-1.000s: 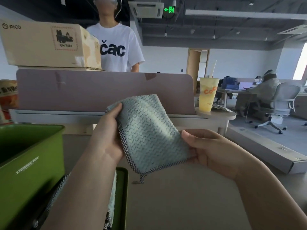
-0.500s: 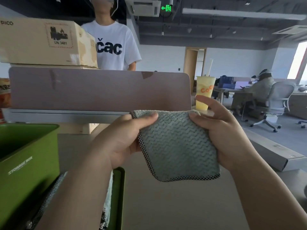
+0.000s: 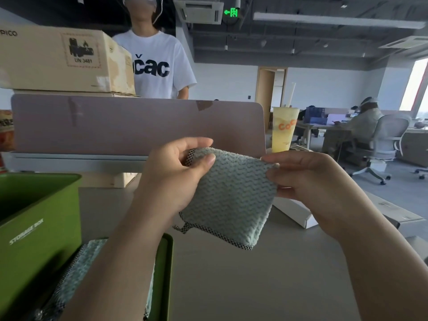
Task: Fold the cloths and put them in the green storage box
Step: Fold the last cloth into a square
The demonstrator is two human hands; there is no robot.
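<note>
Pinching folded cloth (image 3: 229,200) by its top corners with my left grip (image 3: 171,181) and right grip (image 3: 310,181); green storage box (image 3: 41,223) lies leftward, nearer my left.

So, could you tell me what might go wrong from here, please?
The left hand and right hand pinch the folded cloth only near its top corners, in mid-air, so the hanging layers could fall open. The green storage box stands far to the left, and the left forearm crosses over the other cloths on the green tray, so swinging across might drag them.
</note>
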